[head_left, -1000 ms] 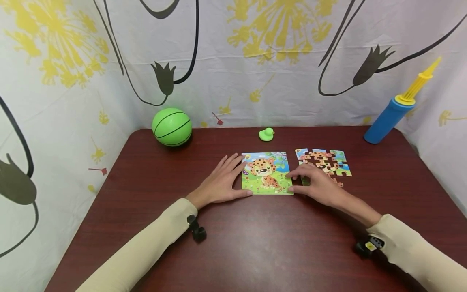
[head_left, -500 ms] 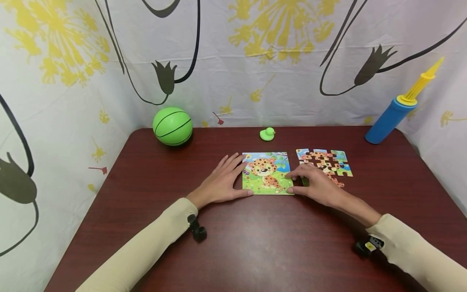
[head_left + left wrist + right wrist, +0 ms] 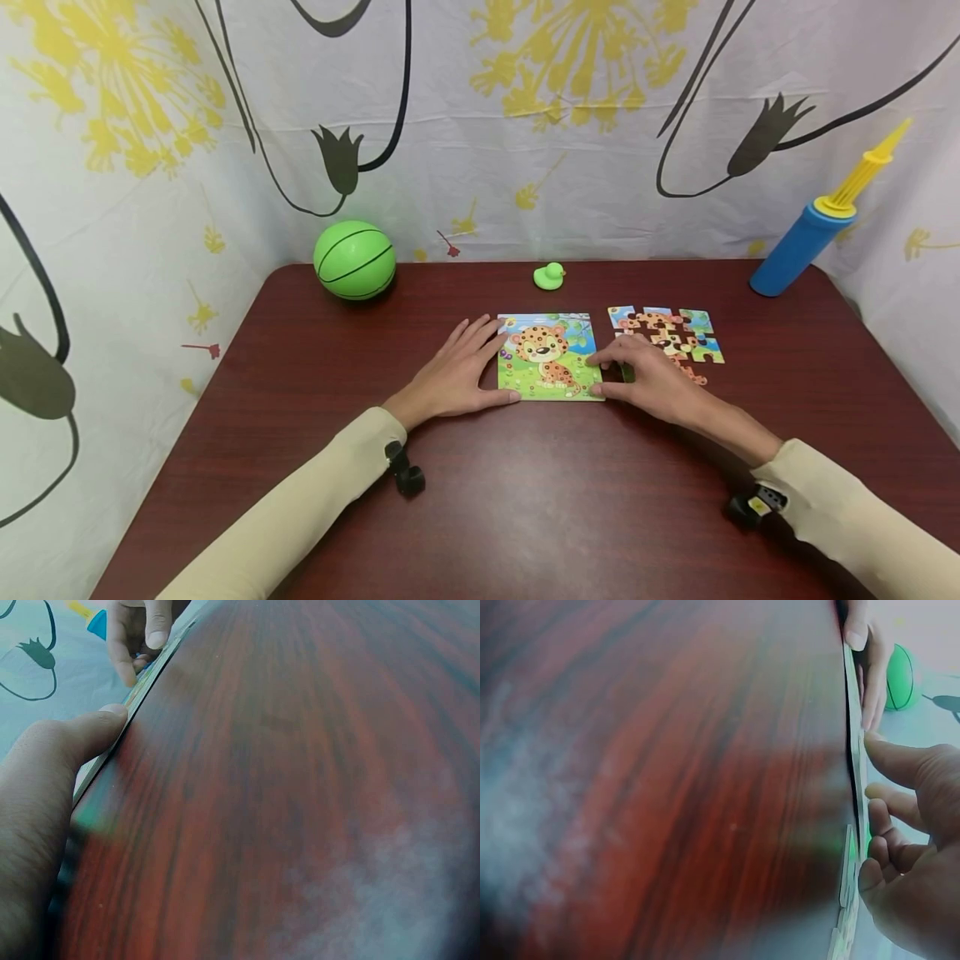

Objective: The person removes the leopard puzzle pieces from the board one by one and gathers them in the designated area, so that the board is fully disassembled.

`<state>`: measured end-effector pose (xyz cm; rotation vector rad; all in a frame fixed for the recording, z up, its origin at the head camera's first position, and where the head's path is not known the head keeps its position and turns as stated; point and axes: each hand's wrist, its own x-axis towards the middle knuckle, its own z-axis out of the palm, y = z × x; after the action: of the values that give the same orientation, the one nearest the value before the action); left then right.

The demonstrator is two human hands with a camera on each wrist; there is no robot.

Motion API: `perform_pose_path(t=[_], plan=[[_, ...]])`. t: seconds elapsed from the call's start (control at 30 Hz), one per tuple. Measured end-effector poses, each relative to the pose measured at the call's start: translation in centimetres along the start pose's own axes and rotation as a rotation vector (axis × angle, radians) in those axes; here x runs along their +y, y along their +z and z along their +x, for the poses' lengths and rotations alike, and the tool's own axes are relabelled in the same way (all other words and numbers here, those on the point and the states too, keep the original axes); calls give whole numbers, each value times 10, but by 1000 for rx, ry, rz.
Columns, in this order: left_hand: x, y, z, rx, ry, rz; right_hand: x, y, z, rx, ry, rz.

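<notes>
A square picture board (image 3: 553, 358) with a spotted leopard cub on grass lies flat on the dark wooden table. My left hand (image 3: 461, 375) rests along its left side, fingers fairly straight, with the thumb at the lower left corner. From the right, my right hand (image 3: 648, 375) touches the board with thumb and index fingertips, its other fingers loosely bent. Partly hidden behind that hand is a group of loose jigsaw pieces (image 3: 707, 347) printed with a similar leopard. In the right wrist view the board (image 3: 855, 742) appears edge-on, both thumbs at its near edge.
A green ball (image 3: 355, 260) sits at the table's back left, and a small green toy duck (image 3: 549, 277) at the back middle. A blue and yellow hand pump (image 3: 802, 242) stands leaning at the back right. A patterned cloth (image 3: 450, 125) hangs behind the table (image 3: 525, 500).
</notes>
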<state>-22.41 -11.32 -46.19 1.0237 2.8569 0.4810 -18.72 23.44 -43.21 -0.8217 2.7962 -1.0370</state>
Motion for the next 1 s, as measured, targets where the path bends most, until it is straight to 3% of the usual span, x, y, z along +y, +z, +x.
perform_pose_path(t=[0.6,1.0], plan=[[0,1,0,2,1,4,-2,0,4,-21,-10,-35],[-1,0,-1,2,3,-3,-3,2,2,44,-87,-31]])
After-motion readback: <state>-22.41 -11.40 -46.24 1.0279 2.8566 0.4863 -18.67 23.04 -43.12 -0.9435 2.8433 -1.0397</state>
